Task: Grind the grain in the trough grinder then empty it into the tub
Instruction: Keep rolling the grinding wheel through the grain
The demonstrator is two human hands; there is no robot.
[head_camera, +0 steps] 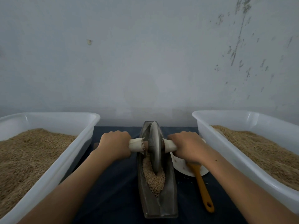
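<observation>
Two hands, left hand (113, 144) and right hand (187, 145), fingers wrapped tight round the wheel (154, 146) handles. Trough grinder (157, 206) sits mid-table between tubs, looks heavy and rigid; grain (154, 178) loose, spills easily.

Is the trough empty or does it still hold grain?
It holds grain. The trough has a heap of grain along its groove, piled around the near side of the wheel.
</observation>
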